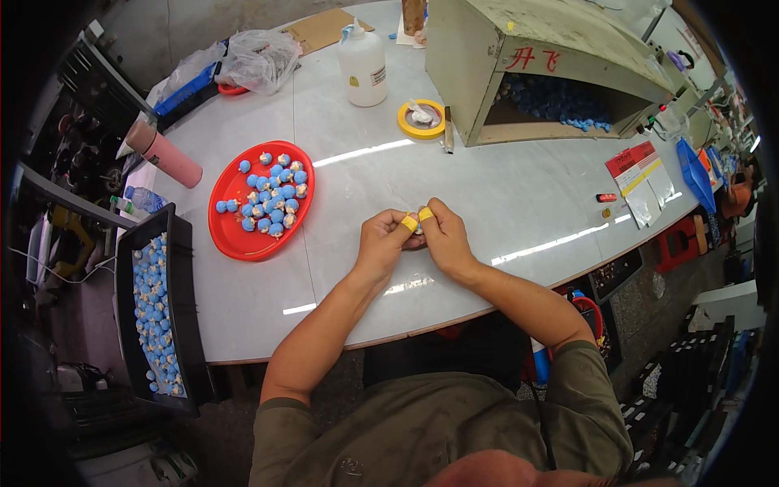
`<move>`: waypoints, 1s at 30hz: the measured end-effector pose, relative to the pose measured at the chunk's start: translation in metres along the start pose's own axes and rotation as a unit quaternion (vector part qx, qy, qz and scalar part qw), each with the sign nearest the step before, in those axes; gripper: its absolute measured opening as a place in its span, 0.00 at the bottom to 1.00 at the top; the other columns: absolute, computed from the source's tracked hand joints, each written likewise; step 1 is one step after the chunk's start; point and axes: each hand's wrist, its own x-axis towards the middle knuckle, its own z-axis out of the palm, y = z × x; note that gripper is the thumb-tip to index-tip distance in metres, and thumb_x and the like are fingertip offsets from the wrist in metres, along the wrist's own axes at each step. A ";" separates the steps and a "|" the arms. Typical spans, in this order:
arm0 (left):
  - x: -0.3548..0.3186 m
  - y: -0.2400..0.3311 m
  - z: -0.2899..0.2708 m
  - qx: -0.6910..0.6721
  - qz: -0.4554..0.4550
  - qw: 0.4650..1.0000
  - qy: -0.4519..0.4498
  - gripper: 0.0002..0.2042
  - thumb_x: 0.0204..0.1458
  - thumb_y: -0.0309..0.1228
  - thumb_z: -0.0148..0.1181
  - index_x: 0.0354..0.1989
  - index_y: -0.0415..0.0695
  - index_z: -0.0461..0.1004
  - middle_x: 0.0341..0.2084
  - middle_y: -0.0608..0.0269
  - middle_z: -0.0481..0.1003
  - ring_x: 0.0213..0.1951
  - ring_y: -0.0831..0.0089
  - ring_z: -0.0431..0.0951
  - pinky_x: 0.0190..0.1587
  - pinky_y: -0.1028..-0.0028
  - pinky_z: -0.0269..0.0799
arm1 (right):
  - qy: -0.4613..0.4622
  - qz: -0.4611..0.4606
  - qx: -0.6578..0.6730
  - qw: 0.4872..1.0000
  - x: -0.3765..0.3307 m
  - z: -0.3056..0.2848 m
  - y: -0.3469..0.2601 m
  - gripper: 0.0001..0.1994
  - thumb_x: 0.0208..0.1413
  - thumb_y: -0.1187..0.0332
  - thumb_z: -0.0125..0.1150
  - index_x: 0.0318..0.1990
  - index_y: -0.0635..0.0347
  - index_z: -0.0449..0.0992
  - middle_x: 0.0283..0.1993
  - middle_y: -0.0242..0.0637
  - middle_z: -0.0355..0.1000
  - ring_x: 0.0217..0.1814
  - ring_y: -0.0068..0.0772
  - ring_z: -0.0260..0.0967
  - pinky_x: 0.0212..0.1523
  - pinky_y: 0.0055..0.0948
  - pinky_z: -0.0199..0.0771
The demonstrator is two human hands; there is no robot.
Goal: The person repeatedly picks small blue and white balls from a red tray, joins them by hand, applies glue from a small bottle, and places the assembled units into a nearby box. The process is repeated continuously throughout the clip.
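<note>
Mid-assembly I'd say: left hand [381, 242] and right hand [442, 235] pinch one small piece [417, 228] between taped fingers; next needs another from the red tray [230, 237]

Small piece [419, 228] between left hand [383, 242] and right hand [442, 235], mostly hidden by fingertips.

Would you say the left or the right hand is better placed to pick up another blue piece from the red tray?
Probably the left hand. The red tray of blue pieces lies on the person's left, on that hand's own side, while the right hand would have to cross over. Both hands now meet around one small piece.
</note>
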 end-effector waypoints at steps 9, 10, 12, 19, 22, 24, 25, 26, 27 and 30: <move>0.001 -0.001 0.000 0.006 0.005 1.000 -0.009 0.08 0.63 0.30 0.59 0.41 0.36 0.76 0.35 0.57 0.80 0.34 0.72 0.82 0.42 0.73 0.81 | 0.016 0.002 -0.021 1.000 -0.001 -0.001 -0.005 0.12 0.64 0.65 0.50 0.29 0.63 0.65 0.22 0.43 0.64 0.24 0.34 0.61 0.29 0.36 0.64; 0.002 -0.002 -0.001 0.005 0.006 1.000 -0.011 0.08 0.63 0.30 0.59 0.41 0.36 0.76 0.35 0.57 0.80 0.34 0.72 0.82 0.42 0.73 0.81 | 0.018 0.004 -0.028 0.999 -0.001 -0.001 -0.006 0.12 0.64 0.65 0.50 0.30 0.63 0.65 0.22 0.43 0.64 0.24 0.34 0.61 0.29 0.36 0.64; 0.002 -0.001 -0.001 0.004 0.011 1.000 -0.003 0.09 0.63 0.31 0.59 0.41 0.36 0.76 0.35 0.58 0.80 0.34 0.73 0.82 0.42 0.74 0.81 | 0.017 0.013 -0.015 1.000 0.001 0.000 -0.007 0.13 0.66 0.64 0.50 0.30 0.63 0.66 0.22 0.41 0.65 0.25 0.32 0.61 0.29 0.35 0.64; 0.013 -0.002 0.004 0.037 0.123 0.988 0.087 0.11 0.63 0.32 0.61 0.44 0.36 0.74 0.38 0.58 0.80 0.38 0.73 0.82 0.44 0.75 0.80 | -0.019 0.034 0.127 0.991 0.012 -0.007 -0.004 0.09 0.68 0.66 0.53 0.42 0.64 0.71 0.28 0.28 0.69 0.26 0.15 0.60 0.26 0.20 0.59; 0.011 0.000 0.001 0.028 0.125 0.989 0.071 0.11 0.63 0.31 0.61 0.46 0.35 0.74 0.40 0.57 0.79 0.41 0.72 0.82 0.46 0.74 0.80 | -0.084 0.097 0.214 0.968 0.011 -0.009 -0.029 0.08 0.67 0.70 0.53 0.49 0.63 0.69 0.29 0.27 0.68 0.24 0.14 0.60 0.24 0.17 0.59; 0.010 0.004 0.001 0.013 0.104 0.993 0.048 0.12 0.62 0.31 0.61 0.47 0.35 0.74 0.41 0.57 0.79 0.42 0.71 0.82 0.47 0.73 0.80 | -0.101 0.093 0.215 0.967 0.013 -0.014 -0.029 0.08 0.67 0.70 0.53 0.49 0.62 0.69 0.30 0.28 0.69 0.24 0.15 0.61 0.23 0.17 0.59; 0.009 0.008 -0.002 0.006 0.092 0.995 0.036 0.12 0.62 0.31 0.61 0.48 0.35 0.74 0.42 0.57 0.79 0.43 0.71 0.82 0.48 0.73 0.80 | -0.109 0.091 0.215 0.966 0.015 -0.018 -0.028 0.08 0.67 0.70 0.53 0.49 0.62 0.69 0.30 0.28 0.69 0.24 0.15 0.62 0.23 0.17 0.59; 0.008 0.010 -0.005 -0.001 0.078 0.997 0.023 0.12 0.62 0.31 0.61 0.48 0.35 0.73 0.42 0.57 0.79 0.43 0.71 0.82 0.48 0.73 0.80 | -0.117 0.086 0.207 0.968 0.015 -0.020 -0.029 0.08 0.67 0.70 0.53 0.49 0.62 0.69 0.30 0.29 0.70 0.25 0.15 0.63 0.23 0.17 0.60; 0.008 0.012 -0.007 0.006 0.067 0.998 0.014 0.13 0.62 0.31 0.61 0.49 0.35 0.73 0.42 0.57 0.79 0.43 0.71 0.82 0.48 0.73 0.80 | -0.124 0.080 0.198 0.969 0.016 -0.022 -0.029 0.08 0.67 0.70 0.53 0.50 0.62 0.70 0.30 0.29 0.70 0.25 0.15 0.63 0.24 0.17 0.60; 0.007 0.019 -0.008 0.027 0.036 0.999 -0.012 0.13 0.62 0.30 0.61 0.50 0.35 0.74 0.42 0.57 0.80 0.43 0.72 0.82 0.46 0.74 0.81 | -0.143 0.062 0.190 0.969 0.018 -0.029 -0.020 0.09 0.66 0.70 0.54 0.50 0.63 0.70 0.31 0.29 0.71 0.26 0.15 0.64 0.24 0.17 0.62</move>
